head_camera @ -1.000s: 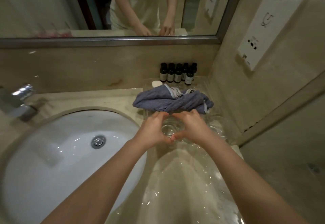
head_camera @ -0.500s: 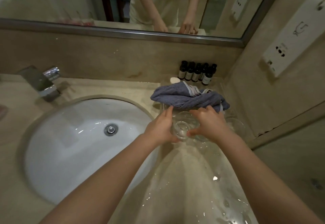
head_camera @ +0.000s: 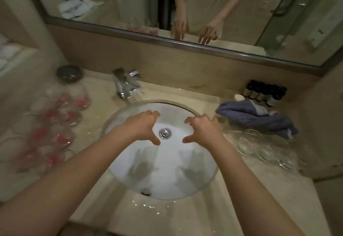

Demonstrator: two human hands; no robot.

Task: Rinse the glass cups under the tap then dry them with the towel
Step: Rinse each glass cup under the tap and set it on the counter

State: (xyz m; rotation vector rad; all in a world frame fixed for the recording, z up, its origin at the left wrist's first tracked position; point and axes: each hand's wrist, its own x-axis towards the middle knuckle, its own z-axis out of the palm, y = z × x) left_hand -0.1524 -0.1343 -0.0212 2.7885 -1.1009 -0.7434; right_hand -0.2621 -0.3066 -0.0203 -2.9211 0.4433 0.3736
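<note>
1. A beige marble counter (head_camera: 185, 215) held a round white basin (head_camera: 167, 176) beneath a wide mirror (head_camera: 241, 13).
2. The left hand (head_camera: 141, 126) and right hand (head_camera: 202, 130) hovered apart over the basin's metal drain (head_camera: 164, 133), fingers loosely curled, holding nothing.
3. Clear glass cups (head_camera: 259, 143), blurred, lay just right of the right hand, beside a crumpled blue-grey towel (head_camera: 259, 117).
4. More glass cups with red marks (head_camera: 53, 124) stood well left of the left hand.
5. A chrome tap (head_camera: 126, 85) sat beyond the left hand; dark bottles (head_camera: 265, 93) stood beyond the towel.
</note>
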